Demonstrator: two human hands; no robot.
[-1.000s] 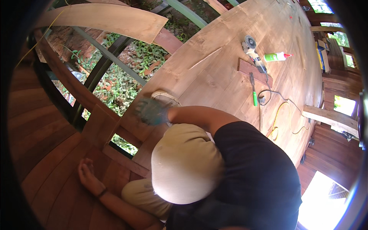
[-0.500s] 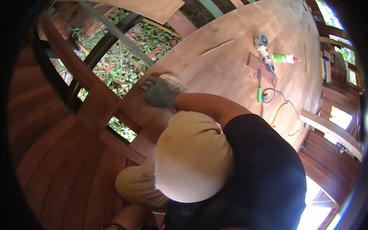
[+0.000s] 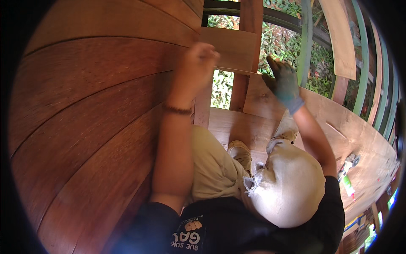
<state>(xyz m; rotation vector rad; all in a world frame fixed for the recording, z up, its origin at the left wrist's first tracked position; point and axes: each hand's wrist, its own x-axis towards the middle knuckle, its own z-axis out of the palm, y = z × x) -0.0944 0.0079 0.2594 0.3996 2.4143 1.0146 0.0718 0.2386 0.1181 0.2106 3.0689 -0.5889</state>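
Planks [image 3: 105, 61], reddish-brown (dark-seamed), left hand [image 3: 195, 67] near

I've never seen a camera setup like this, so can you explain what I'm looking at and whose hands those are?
There's no machine here. A person wears a wide fisheye camera on their head, looking down, so straight edges bend near the rim. Both hands are the wearer's own. The left hand is bare and blurred, above dark wooden boards. The gloved right hand is near an opening showing leafy ground. I see nothing held, though blur hides the left fingers. On the paler wooden surface at right lie a power tool and a green bottle with a red tip.
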